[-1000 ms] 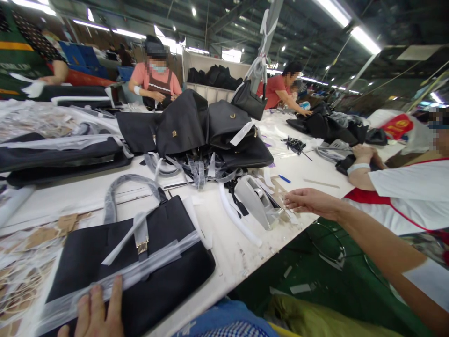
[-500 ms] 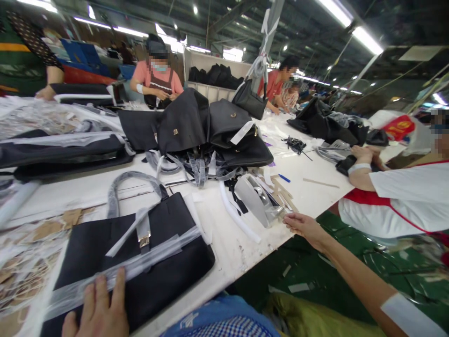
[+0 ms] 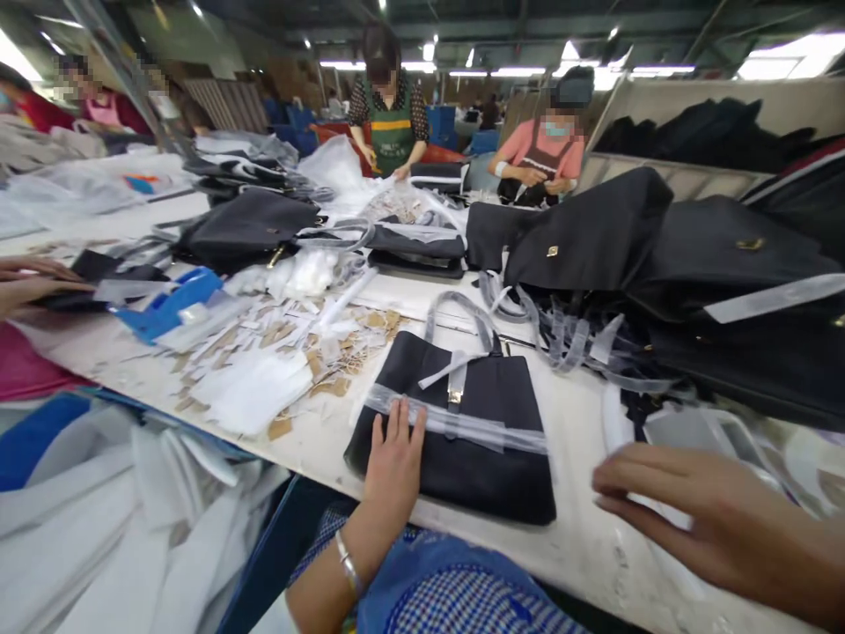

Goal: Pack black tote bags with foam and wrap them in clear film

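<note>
A black handbag (image 3: 475, 431) lies flat on the white table (image 3: 581, 405) right in front of me, its handle and front wrapped in clear plastic strips. My left hand (image 3: 394, 458) rests flat on the bag's left side, fingers stretched out over a plastic strip. My right hand (image 3: 719, 519) hovers over the table to the right of the bag, fingers extended and holding nothing, above a grey tape dispenser (image 3: 700, 431) that is partly hidden by it.
A pile of black bags (image 3: 693, 264) lies at the right, more bags (image 3: 244, 229) at the far left. Paper and cardboard scraps (image 3: 283, 352) cover the table left of my bag. A blue dispenser (image 3: 168, 304) and another person's hand (image 3: 33, 282) are at the left. Other people work across the table.
The view has swung left, so the bag sits in the middle now. My right hand has come back from the table's far right edge toward me. My left hand stays flat on the bag.
</note>
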Available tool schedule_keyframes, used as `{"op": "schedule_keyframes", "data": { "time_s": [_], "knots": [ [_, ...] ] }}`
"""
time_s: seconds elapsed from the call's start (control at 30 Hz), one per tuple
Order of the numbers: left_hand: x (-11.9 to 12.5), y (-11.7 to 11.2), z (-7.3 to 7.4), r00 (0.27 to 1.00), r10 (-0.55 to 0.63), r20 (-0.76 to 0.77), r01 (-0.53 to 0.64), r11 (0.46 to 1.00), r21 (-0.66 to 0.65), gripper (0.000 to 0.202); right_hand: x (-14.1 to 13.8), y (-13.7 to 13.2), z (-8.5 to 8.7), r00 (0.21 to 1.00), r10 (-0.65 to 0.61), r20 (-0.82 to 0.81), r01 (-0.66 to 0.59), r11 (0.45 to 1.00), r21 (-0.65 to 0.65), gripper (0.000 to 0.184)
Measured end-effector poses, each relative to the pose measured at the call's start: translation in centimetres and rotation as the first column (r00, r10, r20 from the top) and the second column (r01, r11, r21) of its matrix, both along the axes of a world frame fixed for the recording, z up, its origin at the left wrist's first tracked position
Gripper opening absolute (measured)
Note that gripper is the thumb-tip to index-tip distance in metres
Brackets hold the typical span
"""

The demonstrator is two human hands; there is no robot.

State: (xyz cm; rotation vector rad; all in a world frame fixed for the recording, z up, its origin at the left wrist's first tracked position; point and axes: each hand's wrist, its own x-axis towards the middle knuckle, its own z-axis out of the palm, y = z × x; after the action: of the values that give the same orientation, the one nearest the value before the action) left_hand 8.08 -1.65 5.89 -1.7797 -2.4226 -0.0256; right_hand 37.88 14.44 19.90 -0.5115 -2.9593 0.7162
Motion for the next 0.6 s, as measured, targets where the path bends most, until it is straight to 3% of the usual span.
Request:
{"op": "schedule_keyframes", "data": {
  "time_s": [0.07,0.13,0.23,0.33,0.47,0.6],
  "knots": [
    [-0.1,-0.2,-0.2,0.999,-0.005,0.052,0.004,0.999,0.034,0.063,-7.8,0.6,1.4,0.949,0.293,0.117,-0.311,0.933,0.18,0.014],
    [-0.2,-0.4,-0.3,0.994,-0.006,0.105,-0.001,0.998,0.068,0.063,-14.1,1.5,1.6,0.843,0.5,0.199,-0.538,0.784,0.309,0.018],
    [-0.4,-0.7,-0.5,0.985,-0.002,0.172,-0.017,0.994,0.109,0.063,-20.7,2.7,0.3,0.679,0.668,0.303,-0.73,0.573,0.373,0.017],
    [-0.5,-0.8,-0.5,0.974,0.003,0.228,-0.034,0.99,0.134,0.06,-24.7,3.1,-1.3,0.545,0.748,0.379,-0.831,0.42,0.365,0.014],
    [-0.8,-0.8,-0.5,0.961,-0.003,0.278,-0.043,0.986,0.16,0.055,-28.1,2.7,-2.7,0.35,0.795,0.496,-0.925,0.21,0.317,0.008],
    [-1.2,-0.9,-0.5,0.95,-0.004,0.313,-0.054,0.983,0.176,0.054,-30.0,2.6,-3.2,0.238,0.792,0.562,-0.956,0.089,0.28,0.006]
  ]
}}
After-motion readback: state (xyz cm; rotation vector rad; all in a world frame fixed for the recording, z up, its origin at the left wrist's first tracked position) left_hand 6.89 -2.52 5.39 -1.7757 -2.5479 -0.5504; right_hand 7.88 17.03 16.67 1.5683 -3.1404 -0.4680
